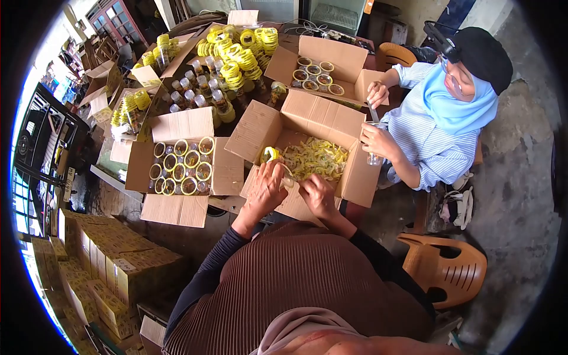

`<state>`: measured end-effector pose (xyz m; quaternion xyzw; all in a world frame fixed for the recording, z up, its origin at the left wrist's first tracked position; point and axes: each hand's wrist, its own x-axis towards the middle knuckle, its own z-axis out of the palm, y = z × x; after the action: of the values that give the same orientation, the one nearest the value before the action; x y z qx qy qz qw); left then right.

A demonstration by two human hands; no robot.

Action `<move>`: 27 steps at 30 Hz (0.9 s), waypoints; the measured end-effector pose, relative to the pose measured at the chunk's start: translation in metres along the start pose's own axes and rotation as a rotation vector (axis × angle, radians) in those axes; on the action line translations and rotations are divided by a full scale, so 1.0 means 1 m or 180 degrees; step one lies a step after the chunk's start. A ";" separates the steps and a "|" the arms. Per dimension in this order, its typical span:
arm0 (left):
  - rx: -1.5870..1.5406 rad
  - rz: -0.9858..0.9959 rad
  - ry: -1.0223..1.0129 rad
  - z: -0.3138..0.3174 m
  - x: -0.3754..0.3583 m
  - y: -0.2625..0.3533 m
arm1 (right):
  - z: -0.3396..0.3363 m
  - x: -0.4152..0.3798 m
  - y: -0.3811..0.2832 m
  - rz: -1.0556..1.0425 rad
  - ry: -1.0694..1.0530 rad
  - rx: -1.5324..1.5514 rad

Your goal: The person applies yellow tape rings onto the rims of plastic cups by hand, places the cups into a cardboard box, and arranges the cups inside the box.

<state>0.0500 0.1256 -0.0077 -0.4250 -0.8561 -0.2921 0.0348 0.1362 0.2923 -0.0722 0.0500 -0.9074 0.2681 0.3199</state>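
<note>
My left hand [266,188] is closed round a clear jar with a yellow rim [271,155], held over the near left side of an open cardboard box [319,115]. Its fingers cover most of the jar. Close to its right, my right hand [318,196] has its fingers pinched together by the box's near flap; what they hold, if anything, I cannot make out. Inside the box lies a loose heap of yellow and pale strips [316,160].
Left stands a box of yellow-rimmed jars [192,158]; another jar box [319,77] is behind. Yellow ring stacks [236,62] and clear containers [201,89] crowd the table. A person [438,112] at right handles a clear container. Stacked cartons [118,254] and an orange chair [444,266] flank me.
</note>
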 end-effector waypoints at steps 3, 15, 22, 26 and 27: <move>-0.0129 0.0225 0.0389 0.008 0.000 -0.008 | 0.005 -0.001 0.003 0.0789 0.0086 0.0651; -0.3037 -0.0843 0.0194 0.020 -0.006 -0.018 | -0.022 0.014 -0.020 0.0703 0.0499 0.1204; -0.1664 -0.0277 0.0773 0.036 -0.012 -0.009 | -0.021 0.019 -0.020 0.0267 0.0494 0.0278; -0.1255 -0.0002 0.1014 0.046 -0.013 -0.012 | -0.017 0.016 -0.020 0.0190 0.0501 0.0159; -0.0970 -0.0022 0.0948 0.041 -0.012 -0.007 | -0.017 0.016 -0.020 0.0122 0.0482 0.0162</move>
<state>0.0596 0.1352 -0.0484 -0.3745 -0.7889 -0.4778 0.0953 0.1389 0.2852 -0.0422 0.0204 -0.8743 0.3001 0.3810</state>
